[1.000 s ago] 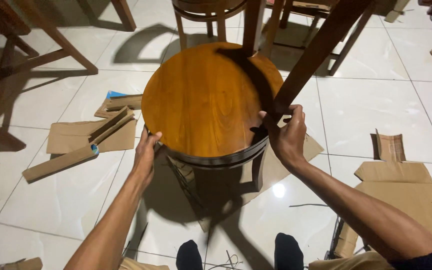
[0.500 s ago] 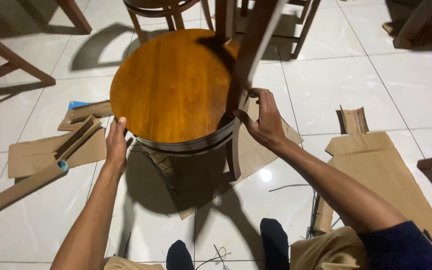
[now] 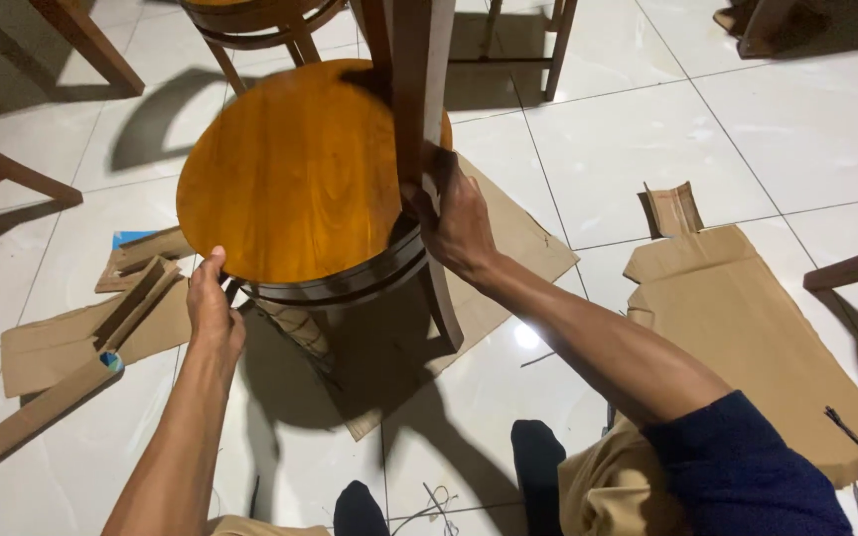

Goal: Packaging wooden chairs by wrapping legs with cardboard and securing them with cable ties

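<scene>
Wooden upright (image 3: 411,79) at centre top is wrapped by the right hand (image 3: 461,223), fingers closed around it; the left hand (image 3: 211,308) curls on the round stool (image 3: 300,169) rim, centre-left. Loose cardboard (image 3: 757,328) underfoot could probably let the legs skid.

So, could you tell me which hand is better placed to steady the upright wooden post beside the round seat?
The right hand, probably: it already grips the post at the seat's edge. The left hand holds the seat's dark rim on the far side.
</scene>
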